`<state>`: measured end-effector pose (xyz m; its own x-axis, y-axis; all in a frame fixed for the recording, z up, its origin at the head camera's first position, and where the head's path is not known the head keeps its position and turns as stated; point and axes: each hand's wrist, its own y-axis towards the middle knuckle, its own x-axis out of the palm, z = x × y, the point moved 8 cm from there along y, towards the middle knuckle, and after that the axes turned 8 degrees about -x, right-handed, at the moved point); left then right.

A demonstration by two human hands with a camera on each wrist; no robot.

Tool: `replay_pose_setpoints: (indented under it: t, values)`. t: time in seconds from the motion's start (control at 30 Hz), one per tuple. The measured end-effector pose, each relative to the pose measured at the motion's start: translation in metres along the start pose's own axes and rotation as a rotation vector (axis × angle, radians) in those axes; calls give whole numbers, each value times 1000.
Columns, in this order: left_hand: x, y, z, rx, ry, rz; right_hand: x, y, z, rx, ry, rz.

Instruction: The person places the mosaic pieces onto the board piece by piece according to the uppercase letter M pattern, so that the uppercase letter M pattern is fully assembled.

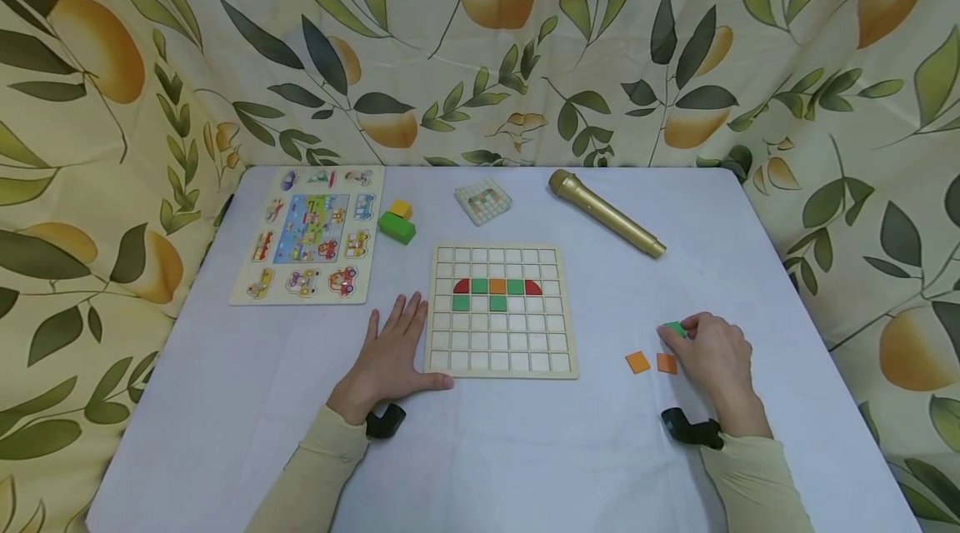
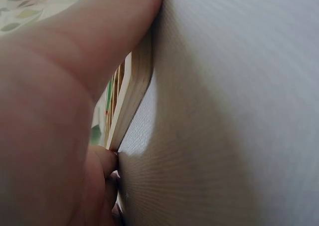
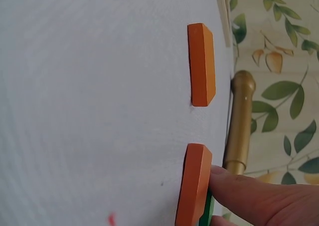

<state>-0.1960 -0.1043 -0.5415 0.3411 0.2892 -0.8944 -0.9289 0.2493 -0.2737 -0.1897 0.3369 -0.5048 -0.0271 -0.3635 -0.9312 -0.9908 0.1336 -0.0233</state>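
A wooden grid board (image 1: 538,341) with white cells lies in the middle of the table. On it sit several green tiles (image 1: 480,286), one orange tile (image 1: 497,286) and two red rounded pieces (image 1: 532,288). With fingers spread, my left hand (image 1: 390,358) rests against the board's left side, its thumb by the lower edge. Off to the right, my right hand (image 1: 716,358) pinches a green tile (image 1: 676,328) between thumb and fingers. Beside it two loose orange tiles (image 1: 637,362) lie on the cloth; the right wrist view shows the nearer orange tile (image 3: 193,186) partly covering the green one.
A picture puzzle board (image 1: 251,287) lies at the back left, with a green block (image 1: 397,227) and a yellow block (image 1: 401,208) next to it. Behind the grid are a small patterned card (image 1: 482,201) and a gold microphone-shaped object (image 1: 607,214). Patterned curtains border the table.
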Motion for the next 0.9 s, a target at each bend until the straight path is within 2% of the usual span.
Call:
replay_pose_setpoints:
  t: [0.33, 0.9]
  values:
    - [0, 0, 0, 4, -9, 3, -1, -1, -3, -9, -1, 19]
    - [0, 0, 0, 3, -5, 3, -10, 2, -21, -144, 16, 123]
